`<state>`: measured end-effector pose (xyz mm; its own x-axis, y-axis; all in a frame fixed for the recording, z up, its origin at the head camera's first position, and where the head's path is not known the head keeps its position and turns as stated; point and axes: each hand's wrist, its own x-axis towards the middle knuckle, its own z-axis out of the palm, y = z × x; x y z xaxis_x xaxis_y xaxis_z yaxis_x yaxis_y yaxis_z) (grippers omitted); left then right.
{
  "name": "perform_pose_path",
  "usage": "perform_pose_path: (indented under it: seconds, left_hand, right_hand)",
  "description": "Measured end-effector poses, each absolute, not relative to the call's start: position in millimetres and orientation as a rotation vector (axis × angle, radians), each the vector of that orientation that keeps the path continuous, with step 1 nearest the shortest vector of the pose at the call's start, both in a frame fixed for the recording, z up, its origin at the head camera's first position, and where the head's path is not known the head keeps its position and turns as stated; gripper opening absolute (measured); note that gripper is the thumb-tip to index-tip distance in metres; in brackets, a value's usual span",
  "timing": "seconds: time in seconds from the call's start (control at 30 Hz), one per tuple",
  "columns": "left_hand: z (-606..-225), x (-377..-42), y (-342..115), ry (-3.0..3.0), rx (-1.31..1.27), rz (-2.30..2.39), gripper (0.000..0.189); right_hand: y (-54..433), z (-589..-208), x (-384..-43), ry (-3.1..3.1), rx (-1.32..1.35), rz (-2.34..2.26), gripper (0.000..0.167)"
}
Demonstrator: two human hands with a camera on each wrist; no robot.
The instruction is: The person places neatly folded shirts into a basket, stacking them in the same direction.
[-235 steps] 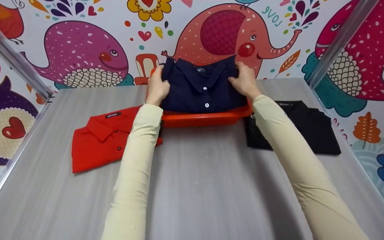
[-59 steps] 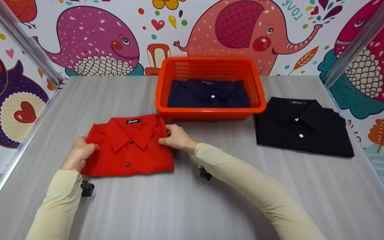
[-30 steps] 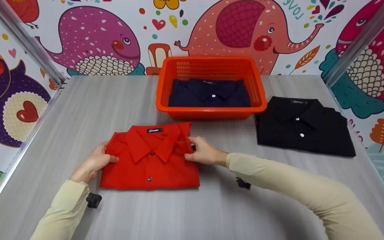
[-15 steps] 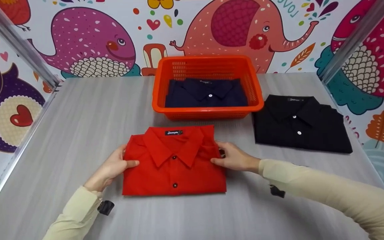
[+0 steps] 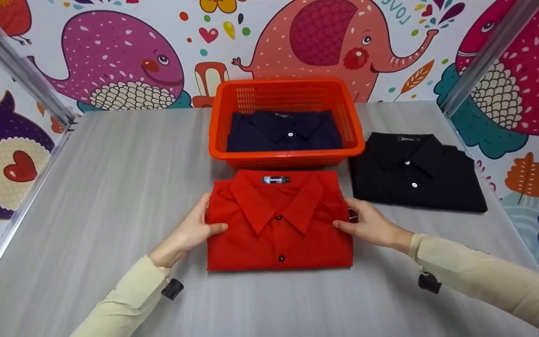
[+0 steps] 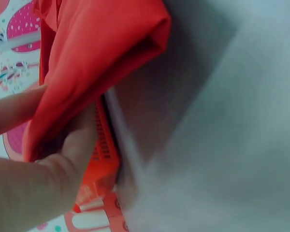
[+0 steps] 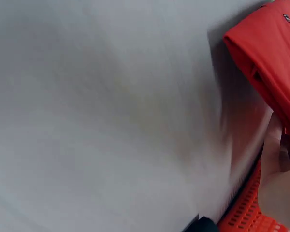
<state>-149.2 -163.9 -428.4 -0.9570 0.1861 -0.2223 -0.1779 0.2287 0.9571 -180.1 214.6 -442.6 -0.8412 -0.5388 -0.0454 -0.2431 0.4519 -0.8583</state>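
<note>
A folded red collared shirt (image 5: pixel 279 234) with dark buttons is held between both hands in front of the basket. My left hand (image 5: pixel 190 231) grips its left edge, thumb on top and fingers beneath; the left wrist view shows the folded layers of the red shirt (image 6: pixel 96 53) pinched there. At the right edge my right hand (image 5: pixel 372 224) holds it the same way. In the right wrist view the shirt's lower corner (image 7: pixel 266 53) stands above the table with a shadow under it. Behind it, an orange basket (image 5: pixel 288 154) contains a folded navy shirt (image 5: pixel 283 133).
A folded black shirt (image 5: pixel 419 173) lies on the grey table (image 5: pixel 124 187) to the right of the basket. A wall with cartoon animals (image 5: pixel 124 61) closes off the back, and metal posts (image 5: pixel 489 61) stand at the corners.
Navy shirt, earlier held over the basket, now lies inside it. Both hands took hold of the red shirt at the left and moved it rightward to in front of the basket.
</note>
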Motion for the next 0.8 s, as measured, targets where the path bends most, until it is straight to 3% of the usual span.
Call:
perform_pose_path:
  seconds: [0.2,0.43,0.63,0.8]
  left_hand:
    - [-421,-157,-153,2.204,0.08,1.814,0.08]
    - [-410,-172,-143,2.38,0.266,1.777,0.065]
    - [-397,-191,-138,2.526,0.304,1.657,0.074]
    - [-388,-210,-137,2.605,0.39,1.609,0.06]
  right_hand:
    - [227,-431,-181,2.51,-0.745,-1.407,0.034]
    - [233,-415,-191,2.641,-0.715,-1.456,0.036]
    - [234,-410,-205,2.755,-0.737,-1.475,0.028]
    - [233,-403,-220,2.873,-0.747,-1.465,0.026]
